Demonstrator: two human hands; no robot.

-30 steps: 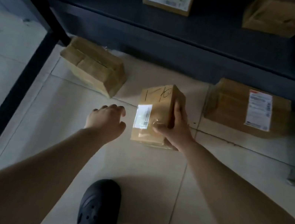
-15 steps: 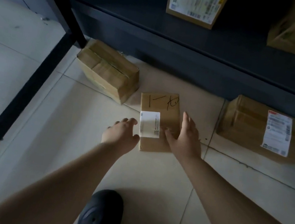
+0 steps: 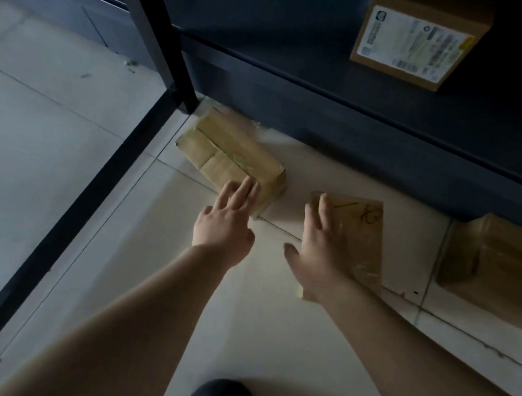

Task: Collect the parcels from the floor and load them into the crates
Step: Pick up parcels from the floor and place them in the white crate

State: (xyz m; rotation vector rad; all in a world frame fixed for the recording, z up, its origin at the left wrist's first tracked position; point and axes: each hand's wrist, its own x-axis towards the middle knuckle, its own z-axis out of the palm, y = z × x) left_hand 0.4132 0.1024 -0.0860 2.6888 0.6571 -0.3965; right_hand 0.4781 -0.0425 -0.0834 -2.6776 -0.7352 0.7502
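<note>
On the pale tiled floor [image 3: 45, 196], the left hand [image 3: 226, 223] is reaching flat-fingered onto the taped brown cardboard parcel [image 3: 225, 154], while the right hand [image 3: 321, 242] is lying spread on the small marker-scribbled cardboard parcel [image 3: 360, 235]; both boxes look light, stiff and tape-slick, probably best gripped by opposite side faces.

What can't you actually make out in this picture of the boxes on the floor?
Head view only:
- Marked parcel: its near left part is covered by the right hand.
- Labelled parcel: cut off by the right edge; label print too small.
- Shelf box: label text blurred.
- Left hand on the taped parcel: palm contact hidden.
- Crates: none in view.
</note>
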